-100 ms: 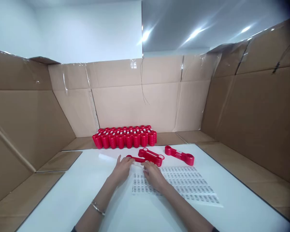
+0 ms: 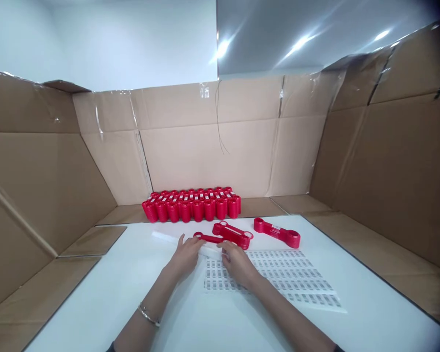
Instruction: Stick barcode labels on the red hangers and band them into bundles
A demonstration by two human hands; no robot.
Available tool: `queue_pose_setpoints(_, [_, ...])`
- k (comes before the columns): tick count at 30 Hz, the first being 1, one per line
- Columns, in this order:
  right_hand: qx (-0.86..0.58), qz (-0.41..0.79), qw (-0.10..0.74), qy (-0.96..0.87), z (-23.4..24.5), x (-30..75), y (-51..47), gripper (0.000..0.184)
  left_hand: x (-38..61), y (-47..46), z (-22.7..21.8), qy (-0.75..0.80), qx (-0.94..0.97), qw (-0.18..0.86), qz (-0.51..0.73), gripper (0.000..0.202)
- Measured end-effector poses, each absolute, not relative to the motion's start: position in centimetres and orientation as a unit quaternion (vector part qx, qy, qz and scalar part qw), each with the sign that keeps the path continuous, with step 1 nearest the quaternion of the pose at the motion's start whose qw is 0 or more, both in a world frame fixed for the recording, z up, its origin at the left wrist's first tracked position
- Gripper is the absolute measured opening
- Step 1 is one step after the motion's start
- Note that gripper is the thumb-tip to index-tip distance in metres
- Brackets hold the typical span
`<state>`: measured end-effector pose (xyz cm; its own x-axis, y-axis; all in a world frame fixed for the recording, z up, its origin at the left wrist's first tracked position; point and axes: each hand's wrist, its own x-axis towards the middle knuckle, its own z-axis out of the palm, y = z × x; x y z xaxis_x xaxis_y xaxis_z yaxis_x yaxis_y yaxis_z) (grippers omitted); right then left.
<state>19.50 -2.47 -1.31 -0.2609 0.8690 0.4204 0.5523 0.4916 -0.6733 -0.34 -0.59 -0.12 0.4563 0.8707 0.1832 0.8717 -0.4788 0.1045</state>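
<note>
A flat red plastic piece with ringed ends (image 2: 210,238) lies in front of my hands. The fingertips of my left hand (image 2: 185,256) are closed at its left end, over a white paper strip (image 2: 165,237). My right hand (image 2: 238,266) has thumb and fingers drawn together near the piece's right end and the strip; what they pinch, if anything, is too small to make out. Under my right hand lies a sheet of small printed labels (image 2: 278,269), partly covered by the hand and forearm. Just behind is a stack of similar red pieces (image 2: 232,235).
Another red stack with a white label (image 2: 276,232) lies to the right. Several upright red stacks (image 2: 190,208) form a row at the back of the white table (image 2: 132,293). Cardboard walls (image 2: 209,146) enclose the left, back and right.
My right fingertips have lifted slightly and shifted a little to the right from the strip. My left hand stays at the red piece. The whole view has shifted slightly.
</note>
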Motion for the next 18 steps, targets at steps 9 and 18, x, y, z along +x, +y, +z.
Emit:
queue_pose_setpoints(9, [-0.435,0.319,0.594,-0.596,1.6,23.1,-2.5,0.027,2.0,-3.1,3.6,-0.498,-0.860,0.046,-0.101,0.044])
queue_pose_setpoints(18, [-0.239,0.492,0.603,-0.581,4.9,24.5,-4.8,0.050,4.4,-6.9,7.7,-0.509,-0.851,0.004,-0.128,0.032])
